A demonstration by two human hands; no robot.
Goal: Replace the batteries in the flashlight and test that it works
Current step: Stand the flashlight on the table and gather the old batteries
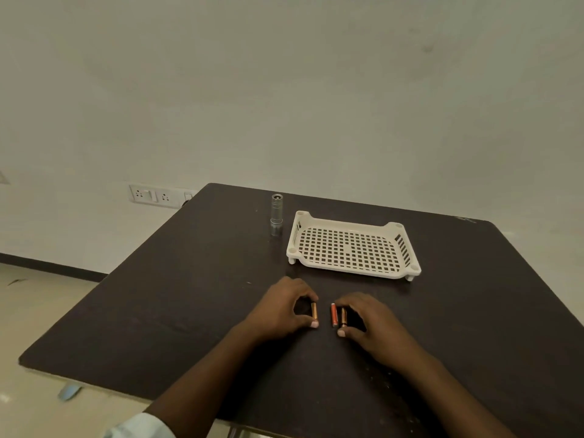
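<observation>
The dark surface [189, 311] carries every item in view. The white perforated tray [354, 248] stands at the far middle on short feet, holding nothing visible. Just left of it the flashlight [276, 214] stands upright, well apart from both hands, its upper end apparently open; being a stiff, smooth metal tube, it is best gripped round the barrel and would tip easily if knocked. Near the front edge, the left hand [281, 311] pinches one battery [314, 312] between thumb and curled fingers. The right hand [369, 320] has its fingers curled about a second copper battery [343, 317], thumb at its near end, with an orange-red battery [333, 315] lying just beside it. These cells are light, rigid and prone to rolling; take each by its ends or mid-body. Nothing lies between the hands and the flashlight, though the tray corner sits close to that path.
</observation>
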